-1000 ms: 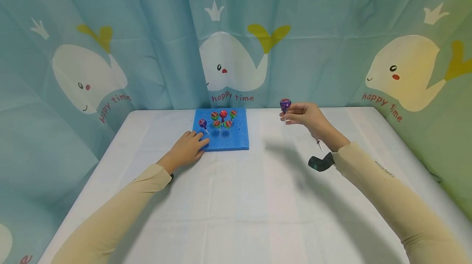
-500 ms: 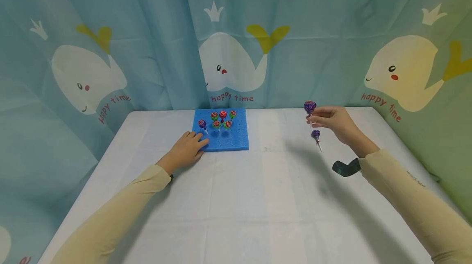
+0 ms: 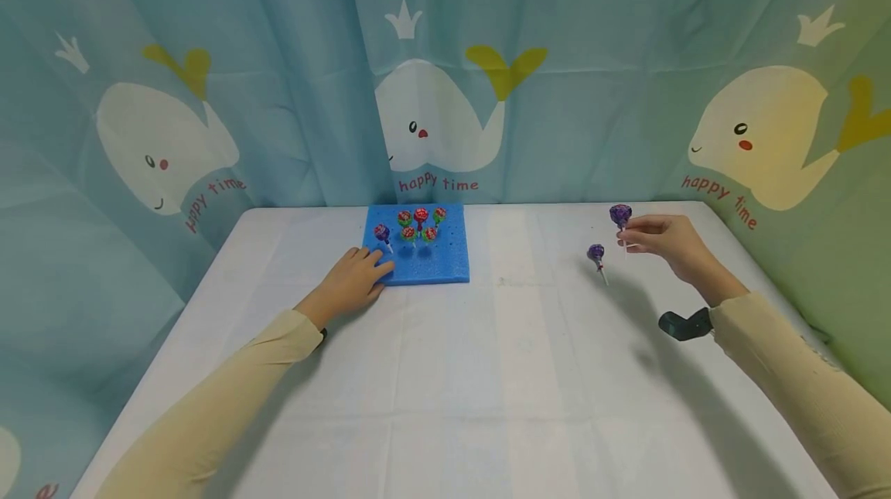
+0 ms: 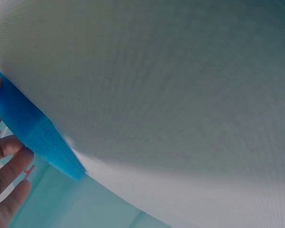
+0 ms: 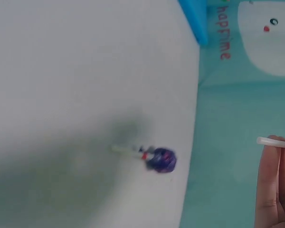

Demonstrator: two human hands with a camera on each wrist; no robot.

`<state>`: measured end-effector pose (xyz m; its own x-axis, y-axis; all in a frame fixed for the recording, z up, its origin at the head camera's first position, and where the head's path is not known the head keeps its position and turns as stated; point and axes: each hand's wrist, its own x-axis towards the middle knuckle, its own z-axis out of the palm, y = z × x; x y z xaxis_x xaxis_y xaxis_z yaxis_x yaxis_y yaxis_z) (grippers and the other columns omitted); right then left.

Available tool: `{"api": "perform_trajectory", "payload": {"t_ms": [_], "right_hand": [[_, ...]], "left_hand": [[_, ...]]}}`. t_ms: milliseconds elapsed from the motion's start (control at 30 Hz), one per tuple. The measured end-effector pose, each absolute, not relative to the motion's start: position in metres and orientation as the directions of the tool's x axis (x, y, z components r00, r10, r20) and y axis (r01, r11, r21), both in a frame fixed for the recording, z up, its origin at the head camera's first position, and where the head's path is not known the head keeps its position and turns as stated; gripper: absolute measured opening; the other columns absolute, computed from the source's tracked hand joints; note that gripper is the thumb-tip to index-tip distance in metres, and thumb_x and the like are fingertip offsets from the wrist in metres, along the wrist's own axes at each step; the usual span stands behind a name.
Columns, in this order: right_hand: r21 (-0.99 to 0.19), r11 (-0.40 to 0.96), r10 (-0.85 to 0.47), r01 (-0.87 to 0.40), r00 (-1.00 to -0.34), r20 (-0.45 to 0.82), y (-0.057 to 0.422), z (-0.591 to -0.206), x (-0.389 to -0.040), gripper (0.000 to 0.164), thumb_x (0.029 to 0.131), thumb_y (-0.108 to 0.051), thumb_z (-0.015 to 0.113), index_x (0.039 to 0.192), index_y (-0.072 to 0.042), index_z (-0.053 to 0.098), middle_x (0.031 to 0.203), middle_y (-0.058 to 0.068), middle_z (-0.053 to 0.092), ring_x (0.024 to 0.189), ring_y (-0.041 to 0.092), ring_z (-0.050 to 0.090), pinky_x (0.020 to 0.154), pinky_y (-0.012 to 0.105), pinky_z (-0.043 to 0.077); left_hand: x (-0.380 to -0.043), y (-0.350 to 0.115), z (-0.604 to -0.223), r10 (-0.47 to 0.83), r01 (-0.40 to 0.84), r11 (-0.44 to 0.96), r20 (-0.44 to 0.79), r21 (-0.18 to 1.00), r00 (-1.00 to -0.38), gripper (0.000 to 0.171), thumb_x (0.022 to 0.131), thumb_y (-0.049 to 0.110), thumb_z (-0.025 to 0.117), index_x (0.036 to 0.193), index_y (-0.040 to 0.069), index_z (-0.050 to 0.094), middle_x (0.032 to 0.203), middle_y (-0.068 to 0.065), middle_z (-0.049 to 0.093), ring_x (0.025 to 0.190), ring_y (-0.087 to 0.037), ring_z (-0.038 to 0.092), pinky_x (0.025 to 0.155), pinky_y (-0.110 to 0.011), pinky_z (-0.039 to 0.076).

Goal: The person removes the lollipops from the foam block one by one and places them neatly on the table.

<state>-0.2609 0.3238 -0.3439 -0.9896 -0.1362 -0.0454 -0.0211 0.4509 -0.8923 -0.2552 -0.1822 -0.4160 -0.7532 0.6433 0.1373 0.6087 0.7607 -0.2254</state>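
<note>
In the head view, my left hand (image 3: pixel 346 287) rests over the front left corner of a blue foam block (image 3: pixel 445 271), its thumb at the near edge. The foam side (image 4: pixel 47 145) also shows in the left wrist view beside the fingertips. Several wrapped lollipops stand in the block: a purple lollipop (image 3: pixel 382 233) at the left, and red and green ones such as the lollipop (image 3: pixel 429 234). At the right, my right hand (image 3: pixel 664 242) pinches the stick of a purple lollipop (image 3: pixel 620 214), head up, above the table. Its white stick (image 5: pixel 270 142) pokes past the fingers in the right wrist view.
Another purple lollipop (image 3: pixel 595 253) lies on the white table (image 3: pixel 452 375), left of my right hand. A blue curtain (image 3: pixel 592 35) with whale prints hangs right behind the table's back edge. A dark wrist device (image 3: pixel 685 325) sits below my right wrist.
My right hand has moved to the right and slightly down with its lollipop, past the one lying on the table, which is now uncovered. My left hand has stayed on the foam block.
</note>
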Motion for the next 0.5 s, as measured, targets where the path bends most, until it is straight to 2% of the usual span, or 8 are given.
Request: {"api": "perform_trajectory", "payload": {"t_ms": [133,300,500], "right_hand": [[-0.892,0.452,-0.112,0.017,-0.991,-0.076,0.332,-0.352,-0.264,0.013,0.088,-0.022,0.065,0.098,-0.013,0.066,0.078,-0.022,0.067,0.076,-0.001,0.066,0.071,0.013,0.052],[-0.875,0.481,-0.083,0.064,-0.989,-0.119,0.340,-0.365,-0.269,0.031,0.088,-0.023,0.065,0.108,0.001,0.061,0.076,-0.023,0.066,0.077,0.000,0.067,0.072,0.014,0.053],[-0.849,0.515,-0.053,0.119,-0.984,-0.171,0.346,-0.379,-0.275,0.043,0.089,-0.023,0.064,0.116,0.008,0.055,0.075,-0.023,0.065,0.075,-0.002,0.066,0.072,0.015,0.053]], "left_hand": [[-0.255,-0.182,-0.415,0.641,0.607,0.762,0.129,-0.228,-0.757,0.031,0.088,0.026,0.064,0.114,0.012,0.056,0.108,-0.014,0.060,0.097,-0.031,0.057,0.090,-0.047,0.046],[-0.255,-0.182,-0.415,0.642,0.607,0.760,0.122,-0.232,-0.757,0.031,0.088,0.026,0.064,0.114,0.012,0.056,0.109,-0.014,0.060,0.097,-0.031,0.057,0.090,-0.047,0.046],[-0.254,-0.182,-0.414,0.643,0.607,0.761,0.137,-0.229,-0.754,0.030,0.087,0.025,0.065,0.113,0.012,0.056,0.107,-0.014,0.060,0.096,-0.031,0.057,0.089,-0.047,0.046]]}}
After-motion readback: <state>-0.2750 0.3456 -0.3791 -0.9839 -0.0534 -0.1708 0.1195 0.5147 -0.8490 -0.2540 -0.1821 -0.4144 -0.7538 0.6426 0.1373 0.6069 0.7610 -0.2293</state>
